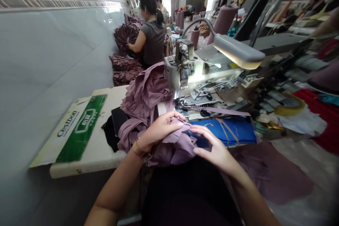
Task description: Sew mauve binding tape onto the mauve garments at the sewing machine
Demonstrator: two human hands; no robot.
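Note:
My left hand (159, 130) is closed over a bunched piece of mauve fabric (172, 148) at the near edge of the sewing table. My right hand (212, 146) pinches the same fabric from the right, fingers curled. The cloth trails up and left into a larger mauve heap (145, 95) beside the white sewing machine (185, 70). A thin mauve strip (225, 111) runs from under the machine's needle area to the right. A blue cloth (233, 130) lies just beyond my right hand.
A lit lamp (238, 53) on a gooseneck hangs over the machine. A green and white cardboard sheet (76, 127) lies on the table at left, by the grey wall. A person (152, 39) in a grey top works on mauve fabric further back. Thread cones (225, 17) stand behind.

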